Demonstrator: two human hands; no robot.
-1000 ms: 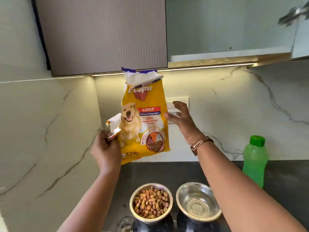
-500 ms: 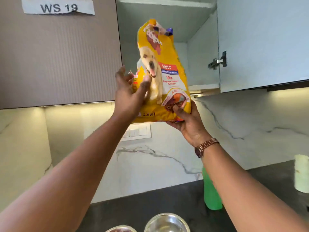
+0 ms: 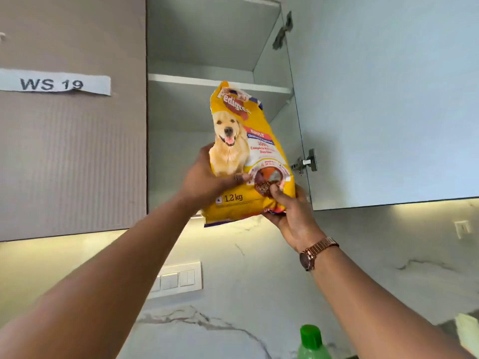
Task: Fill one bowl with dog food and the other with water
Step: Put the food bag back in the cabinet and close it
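Both hands hold a yellow dog food bag (image 3: 248,161) up in front of an open wall cupboard (image 3: 204,47), well above the marble wall behind. The bag stands nearly upright, its long axis running bottom to top with a slight lean, so the crumpled, folded top end points up and a little left toward the cupboard's lower shelf (image 3: 220,82), while the bottom end points down toward the person. Its printed front, with a dog picture and a "1.2 kg" mark, faces the camera. The left hand (image 3: 204,182) has its grip closed on the bag's left edge, thumb laid across the front and the other fingers hidden behind the bag. The right hand (image 3: 290,213) cups the bottom right corner from beneath, grip closed on the bag, thumb pressed on the front; a wristwatch (image 3: 315,253) sits on that wrist. The cupboard door (image 3: 388,99) hangs open to the right. The closed cupboard door at left carries a paper label (image 3: 54,82) reading "WS 19". A row of wall switches (image 3: 178,279) sits below the bag on the wall. At the bottom edge only the cap and shoulder of a green bottle (image 3: 311,344) show, the rest cut off. A pale thing at the lower right edge is too cropped to make out.
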